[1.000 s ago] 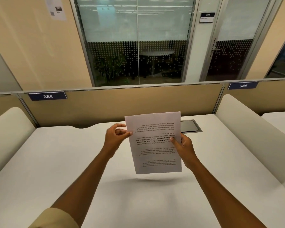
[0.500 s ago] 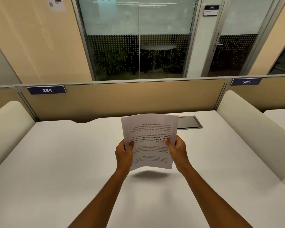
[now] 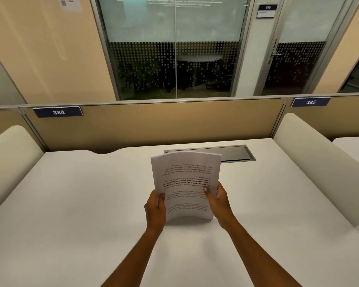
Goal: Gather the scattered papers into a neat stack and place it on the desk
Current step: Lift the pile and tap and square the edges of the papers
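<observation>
A stack of white papers (image 3: 184,175) with upside-down printed text stands upright on the white desk (image 3: 81,204), its bottom edge touching the desk top and its sheets bowed towards me. My left hand (image 3: 155,210) grips the stack's lower left edge. My right hand (image 3: 217,200) grips the lower right edge, thumb across the front sheet. The top edges of the sheets look nearly aligned.
A grey cable hatch (image 3: 226,154) is set into the desk just behind the papers. Cream side dividers (image 3: 319,158) flank the desk on both sides, and a tan partition (image 3: 153,123) with a "384" label (image 3: 58,112) closes the back.
My left hand slid from the stack's upper left edge down to its lower left. Both hands lowered the papers from mid-air until the bottom edge met the desk.
</observation>
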The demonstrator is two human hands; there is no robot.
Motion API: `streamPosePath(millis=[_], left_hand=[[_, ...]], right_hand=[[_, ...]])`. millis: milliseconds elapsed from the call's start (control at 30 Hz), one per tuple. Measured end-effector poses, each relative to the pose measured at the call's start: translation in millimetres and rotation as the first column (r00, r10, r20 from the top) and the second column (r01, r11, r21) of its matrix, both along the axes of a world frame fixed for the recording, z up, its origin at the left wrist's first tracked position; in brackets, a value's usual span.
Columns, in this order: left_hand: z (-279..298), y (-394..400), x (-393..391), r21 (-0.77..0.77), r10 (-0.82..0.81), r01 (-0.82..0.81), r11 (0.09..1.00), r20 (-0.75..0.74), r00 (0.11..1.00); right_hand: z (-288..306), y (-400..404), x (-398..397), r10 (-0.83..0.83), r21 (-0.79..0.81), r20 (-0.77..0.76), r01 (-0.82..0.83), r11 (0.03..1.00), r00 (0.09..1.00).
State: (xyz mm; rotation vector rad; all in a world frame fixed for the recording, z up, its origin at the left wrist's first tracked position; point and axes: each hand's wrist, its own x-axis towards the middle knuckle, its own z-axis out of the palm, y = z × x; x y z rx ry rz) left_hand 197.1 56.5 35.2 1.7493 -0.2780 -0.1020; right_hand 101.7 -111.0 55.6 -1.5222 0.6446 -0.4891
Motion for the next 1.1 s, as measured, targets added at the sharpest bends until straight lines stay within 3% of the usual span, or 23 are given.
streamPosePath(millis=[167, 400, 667, 867, 1100], left_hand=[[9, -4, 13, 0.014, 0.012, -0.012, 1.0, 0.045, 0.999], [-16, 5, 3, 0.049, -0.019, 0.02, 0.999, -0.02, 1.0], [2, 7, 24, 0.086, -0.069, 0.067, 0.994, 0.017, 0.997], [49, 9, 68, 0.244, -0.213, 0.166, 0.956, 0.184, 0.96], [110, 4, 108, 0.539, -0.459, 0.225, 0.812, 0.353, 0.815]], right_hand=[[12, -2, 5, -0.019, 0.007, 0.027, 0.019, 1.0, 0.999], [-20, 7, -6, 0.012, 0.061, -0.032, -0.01, 0.998, 0.999], [1, -9, 0, 0.065, -0.016, -0.044, -0.066, 0.998, 0.997], [33, -31, 8, 0.043, -0.012, 0.049, -0.042, 0.999, 0.998], [52, -55, 5, 0.008, 0.067, 0.15, -0.019, 0.998, 0.989]])
